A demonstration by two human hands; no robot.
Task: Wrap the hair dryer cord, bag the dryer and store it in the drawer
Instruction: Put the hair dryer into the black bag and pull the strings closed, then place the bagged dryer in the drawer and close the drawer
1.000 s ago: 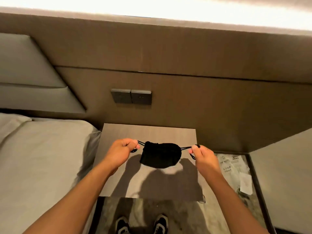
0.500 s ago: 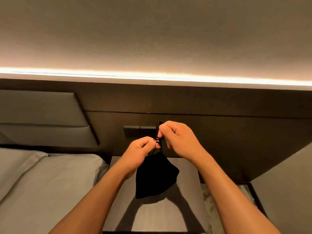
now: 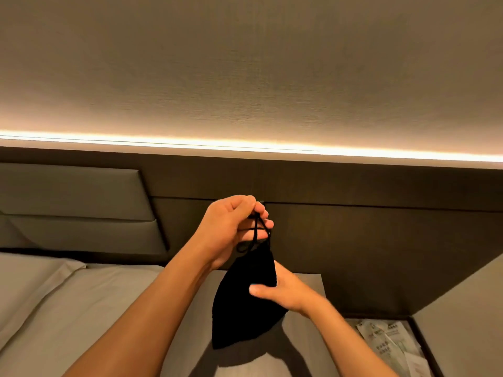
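A black drawstring bag (image 3: pixel 242 308) hangs in the air above the bedside table (image 3: pixel 304 349). Its black drawstrings (image 3: pixel 255 232) run up into my left hand (image 3: pixel 231 227), which is closed around them above the bag's gathered mouth. My right hand (image 3: pixel 283 292) grips the bag's right side, thumb in front and fingers behind the cloth. The bag looks full, but the hair dryer and its cord are hidden inside. No drawer is in view.
A bed with grey sheets (image 3: pixel 68 308) lies to the left, under a padded headboard (image 3: pixel 70 208). A dark wood wall panel (image 3: pixel 381 240) stands behind the table. White papers (image 3: pixel 389 341) lie on the floor at the right, beside a grey surface (image 3: pixel 462 322).
The drawstrings were pulled apart sideways, then brought together. Now my left hand alone holds them higher up, and my right hand has dropped to grip the bag's side. The camera has tilted upward.
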